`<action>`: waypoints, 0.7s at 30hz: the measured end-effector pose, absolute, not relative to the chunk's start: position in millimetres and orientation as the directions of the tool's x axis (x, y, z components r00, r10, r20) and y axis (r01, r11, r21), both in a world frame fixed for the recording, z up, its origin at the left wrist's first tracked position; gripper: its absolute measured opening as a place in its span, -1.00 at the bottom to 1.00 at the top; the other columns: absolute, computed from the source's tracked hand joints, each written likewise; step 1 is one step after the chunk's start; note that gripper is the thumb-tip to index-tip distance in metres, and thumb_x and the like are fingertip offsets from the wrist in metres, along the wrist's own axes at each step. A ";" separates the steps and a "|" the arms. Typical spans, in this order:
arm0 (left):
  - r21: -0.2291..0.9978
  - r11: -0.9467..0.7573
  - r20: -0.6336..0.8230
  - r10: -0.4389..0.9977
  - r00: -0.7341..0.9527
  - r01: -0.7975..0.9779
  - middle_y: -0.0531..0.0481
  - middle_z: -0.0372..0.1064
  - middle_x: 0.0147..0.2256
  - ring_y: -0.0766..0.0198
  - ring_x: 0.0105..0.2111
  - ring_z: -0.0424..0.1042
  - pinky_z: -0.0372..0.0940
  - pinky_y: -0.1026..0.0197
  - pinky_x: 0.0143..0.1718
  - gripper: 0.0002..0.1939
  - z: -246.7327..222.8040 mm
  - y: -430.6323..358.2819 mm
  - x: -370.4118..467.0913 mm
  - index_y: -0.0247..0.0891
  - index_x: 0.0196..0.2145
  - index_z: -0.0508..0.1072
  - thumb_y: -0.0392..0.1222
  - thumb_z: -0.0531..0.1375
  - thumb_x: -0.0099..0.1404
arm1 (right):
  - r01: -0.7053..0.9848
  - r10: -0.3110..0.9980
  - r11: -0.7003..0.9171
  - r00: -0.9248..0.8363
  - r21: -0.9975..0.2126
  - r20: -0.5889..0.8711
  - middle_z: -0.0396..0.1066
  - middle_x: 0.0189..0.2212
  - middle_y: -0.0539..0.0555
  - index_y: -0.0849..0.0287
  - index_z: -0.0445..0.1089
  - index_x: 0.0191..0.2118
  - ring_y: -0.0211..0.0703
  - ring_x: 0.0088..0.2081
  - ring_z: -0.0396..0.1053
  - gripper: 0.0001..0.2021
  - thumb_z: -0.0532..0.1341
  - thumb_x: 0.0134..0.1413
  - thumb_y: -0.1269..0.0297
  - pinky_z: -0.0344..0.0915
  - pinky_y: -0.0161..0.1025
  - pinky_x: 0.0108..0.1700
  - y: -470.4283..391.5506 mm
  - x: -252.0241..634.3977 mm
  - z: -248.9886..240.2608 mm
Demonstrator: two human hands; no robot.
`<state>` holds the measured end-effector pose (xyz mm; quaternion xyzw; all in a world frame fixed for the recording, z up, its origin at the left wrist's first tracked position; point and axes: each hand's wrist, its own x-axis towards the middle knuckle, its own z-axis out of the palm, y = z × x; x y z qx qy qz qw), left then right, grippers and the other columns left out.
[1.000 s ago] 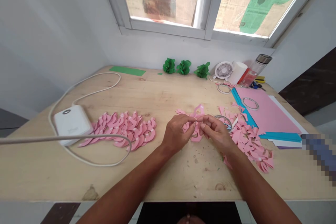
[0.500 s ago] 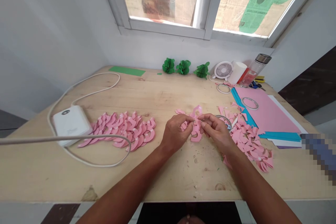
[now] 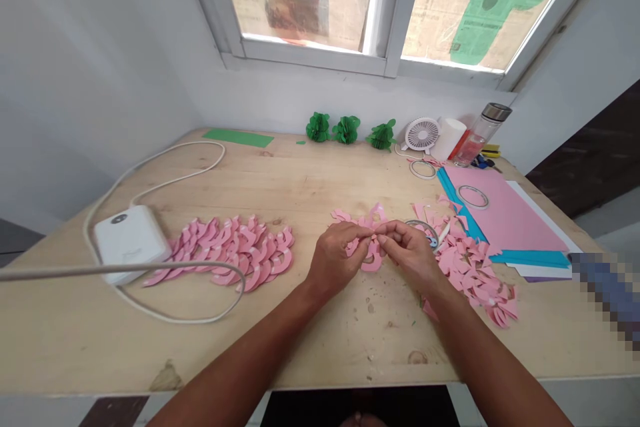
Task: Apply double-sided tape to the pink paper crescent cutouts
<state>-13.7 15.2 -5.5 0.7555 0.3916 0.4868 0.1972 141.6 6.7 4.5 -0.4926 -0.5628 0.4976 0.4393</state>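
Observation:
My left hand [image 3: 339, 250] and my right hand [image 3: 407, 250] meet over the middle of the table, thumbs and forefingers pinched close together. Between the fingertips is a curved pink paper cutout [image 3: 371, 263], partly covered by my fingers. More pink paper pieces [image 3: 343, 215] lie just behind my left hand. To the left spreads a pile of curved pink paper strips [image 3: 250, 250] with pale patches on them. Right of my right hand lies a heap of pink paper scraps [image 3: 473, 267], with a roll of tape [image 3: 425, 232] at its edge.
A white power bank [image 3: 131, 240] with a looping cable [image 3: 175, 317] sits at left. Green paper ornaments [image 3: 345, 130], a small fan [image 3: 421, 134] and a glass bottle [image 3: 483, 135] stand along the wall. Pink sheets [image 3: 515, 217] with another tape ring [image 3: 473, 197] lie at right.
My fingertips have drawn closer together over the pink paper cutout. The whole view has shifted slightly; the piles lie as before.

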 end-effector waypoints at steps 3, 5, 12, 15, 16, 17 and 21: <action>0.684 -0.617 0.581 0.784 0.220 0.390 -0.03 0.48 -0.41 0.22 -0.36 0.43 0.33 0.17 -0.31 -0.85 -4.9 15.0 -13.6 -0.21 -0.35 0.49 -0.33 0.14 0.13 | 0.133 0.992 0.018 -0.123 -0.991 0.002 0.28 -0.65 -0.06 0.22 0.34 -0.34 -0.38 -0.65 0.13 -0.73 0.21 -0.08 0.10 0.02 -0.40 -0.61 6.5 141.1 5.6; 0.687 -0.614 0.577 0.786 0.220 0.389 -0.03 0.48 -0.42 0.21 -0.36 0.43 0.33 0.17 -0.31 -0.85 -4.6 14.9 -13.5 -0.21 -0.35 0.49 -0.33 0.14 0.13 | 0.136 0.992 0.024 -0.126 -0.990 0.006 0.29 -0.65 -0.06 0.22 0.34 -0.35 -0.37 -0.63 0.16 -0.74 0.21 -0.07 0.11 0.03 -0.39 -0.59 6.4 141.2 5.7; 0.681 -0.608 0.573 0.789 0.220 0.408 -0.03 0.47 -0.42 0.21 -0.36 0.43 0.32 0.17 -0.33 -0.85 -4.2 14.0 -13.4 -0.22 -0.35 0.49 -0.34 0.14 0.13 | 0.133 0.992 0.039 -0.126 -0.990 0.022 0.30 -0.65 -0.06 0.20 0.31 -0.39 -0.34 -0.59 0.22 -0.79 0.22 -0.07 0.15 0.09 -0.38 -0.55 6.7 141.5 3.7; 0.685 -0.612 0.572 0.788 0.229 0.394 -0.03 0.47 -0.43 0.22 -0.37 0.42 0.32 0.18 -0.32 -0.85 -4.0 13.4 -13.3 -0.24 -0.35 0.48 -0.35 0.14 0.13 | 0.133 0.993 0.048 -0.113 -0.990 0.033 0.31 -0.65 -0.06 0.19 0.30 -0.40 -0.32 -0.58 0.24 -0.80 0.23 -0.09 0.16 0.13 -0.37 -0.54 6.6 140.5 2.9; 0.688 -0.615 0.573 0.786 0.232 0.385 -0.03 0.47 -0.43 0.23 -0.38 0.42 0.31 0.18 -0.33 -0.85 -3.9 13.2 -13.2 -0.25 -0.35 0.48 -0.35 0.14 0.13 | 0.136 0.993 0.053 -0.109 -0.989 0.038 0.31 -0.64 -0.06 0.19 0.30 -0.41 -0.32 -0.58 0.24 -0.80 0.22 -0.08 0.16 0.13 -0.37 -0.54 6.6 140.2 2.5; 0.691 -0.618 0.575 0.784 0.234 0.375 -0.02 0.47 -0.44 0.23 -0.39 0.42 0.31 0.18 -0.33 -0.85 -3.9 13.1 -13.1 -0.25 -0.34 0.48 -0.35 0.14 0.12 | 0.142 0.993 0.059 -0.107 -0.988 0.044 0.31 -0.64 -0.05 0.19 0.29 -0.42 -0.32 -0.58 0.24 -0.81 0.22 -0.08 0.16 0.13 -0.37 -0.54 6.6 140.0 2.1; 0.697 -0.627 0.581 0.778 0.239 0.347 0.00 0.46 -0.46 0.26 -0.42 0.41 0.30 0.21 -0.35 -0.85 -4.0 12.8 -12.2 -0.25 -0.35 0.48 -0.36 0.14 0.12 | 0.186 0.991 0.095 -0.111 -0.978 0.075 0.27 -0.67 -0.09 0.19 0.28 -0.46 -0.37 -0.63 0.16 -0.84 0.20 -0.06 0.21 0.05 -0.40 -0.60 6.7 140.5 0.6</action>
